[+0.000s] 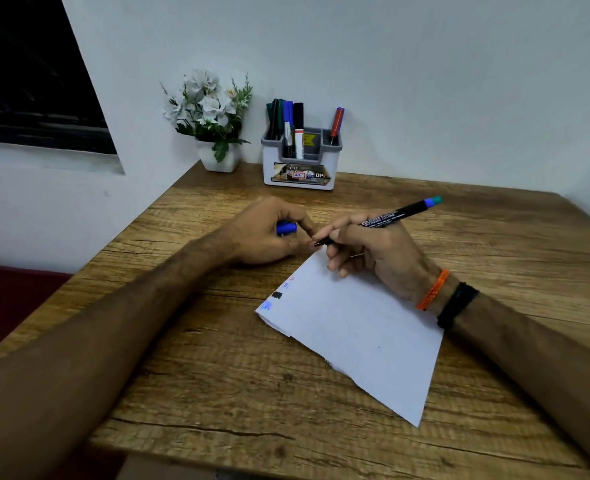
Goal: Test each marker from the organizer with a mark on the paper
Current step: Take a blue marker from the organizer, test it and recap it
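Observation:
My right hand point(373, 252) grips a black marker point(387, 216) with a blue-green end, its tip down at the far corner of the white paper point(356, 327). My left hand point(262, 233) rests on the table beside that corner and is closed around a blue cap point(286, 227). The paper's left edge carries red, blue and black test marks point(278, 294). At the back stands the white and grey organizer point(300, 164) holding several markers point(288, 123) on its left and one red-bodied marker point(336, 124) on its right.
A white pot of artificial flowers point(214, 116) stands left of the organizer against the wall. The wooden table point(217, 375) ends at a front edge near me and a left edge beside a dark red seat point(6, 299).

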Available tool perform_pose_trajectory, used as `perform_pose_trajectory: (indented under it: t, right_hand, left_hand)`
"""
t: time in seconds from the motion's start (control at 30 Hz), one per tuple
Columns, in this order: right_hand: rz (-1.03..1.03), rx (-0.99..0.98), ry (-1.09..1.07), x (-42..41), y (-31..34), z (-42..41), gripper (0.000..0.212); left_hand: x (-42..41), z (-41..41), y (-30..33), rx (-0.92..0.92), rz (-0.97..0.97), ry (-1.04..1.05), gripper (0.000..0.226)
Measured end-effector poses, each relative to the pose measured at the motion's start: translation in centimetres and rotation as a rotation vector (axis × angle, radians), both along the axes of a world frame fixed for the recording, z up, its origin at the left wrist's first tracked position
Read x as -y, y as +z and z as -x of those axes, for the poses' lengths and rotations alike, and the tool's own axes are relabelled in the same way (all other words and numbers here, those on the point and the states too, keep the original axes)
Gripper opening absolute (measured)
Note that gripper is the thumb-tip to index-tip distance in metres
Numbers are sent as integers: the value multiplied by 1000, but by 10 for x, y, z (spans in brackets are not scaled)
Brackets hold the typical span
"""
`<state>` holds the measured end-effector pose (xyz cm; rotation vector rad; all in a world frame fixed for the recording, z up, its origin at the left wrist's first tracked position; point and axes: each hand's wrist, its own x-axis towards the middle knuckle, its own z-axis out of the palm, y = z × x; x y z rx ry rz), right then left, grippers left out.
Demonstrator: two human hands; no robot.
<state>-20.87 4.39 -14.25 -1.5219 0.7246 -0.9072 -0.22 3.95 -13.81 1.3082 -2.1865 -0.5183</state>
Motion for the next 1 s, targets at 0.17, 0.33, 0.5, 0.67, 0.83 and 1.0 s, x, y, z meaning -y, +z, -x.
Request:
perform_pose_trajectory:
  t: [0.17,0.33,0.5,0.67,0.83,1.0]
  right_hand:
    - [26,-67,86,0,-4,-3,20]
    - [68,-82,115,-1,-3,-3,18]
    - [120,-67,93,-5,4,-8,13]
    - [203,-209,3,-12,-4,-19,15]
    - [250,-296,-40,-14,-8,-19,14]
    - [277,-336,-32,-18,-6,-18,14]
  left_hand:
    - [-2,-1,0,-8,-26,-38,19]
    - [-5,0,1,17,-58,-53,20]
    - [-5,1,3,27,-118,-52,21]
    - [-4,0,2,36,-119,-37,28]
    - [-3,-1,1,44,-115,-37,32]
    - [0,-1,-2,49,-108,-31,26]
